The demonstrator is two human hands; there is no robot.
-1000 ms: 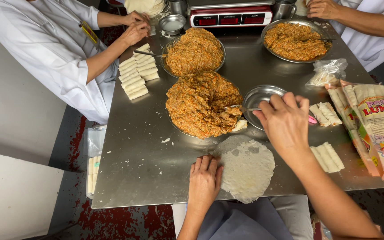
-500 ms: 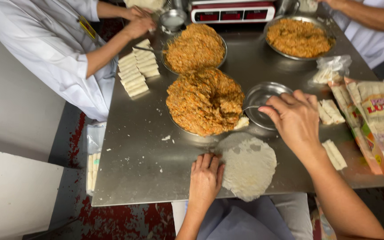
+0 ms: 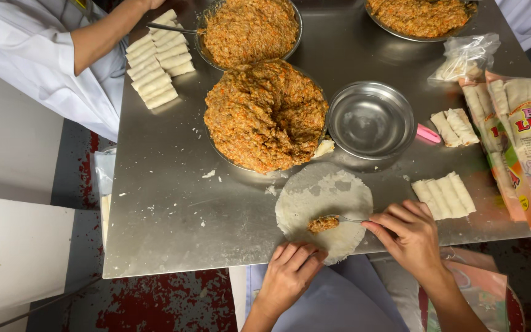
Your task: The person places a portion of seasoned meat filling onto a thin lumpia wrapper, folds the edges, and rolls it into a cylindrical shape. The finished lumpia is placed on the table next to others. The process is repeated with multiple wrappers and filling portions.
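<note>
A round pale wrapper (image 3: 324, 203) lies flat on the steel table (image 3: 173, 203) near its front edge. My right hand (image 3: 410, 237) grips a metal spoon (image 3: 346, 218) whose tip rests on the wrapper with a lump of orange filling (image 3: 322, 224). My left hand (image 3: 290, 270) presses its fingertips on the wrapper's near edge. Just beyond stands a big heap of orange filling (image 3: 265, 114) in a metal bowl.
An empty metal bowl (image 3: 371, 120) sits right of the heap, with two more filling bowls (image 3: 250, 27) (image 3: 422, 15) behind. Rolled pieces (image 3: 445, 195) (image 3: 155, 58) lie in rows. Printed bags (image 3: 523, 135) lie at right. A person's arm (image 3: 102, 34) works at the back left.
My right hand came back from the empty metal bowl to the wrapper, now holding a spoon with filling on it. The view shifted closer to the table.
</note>
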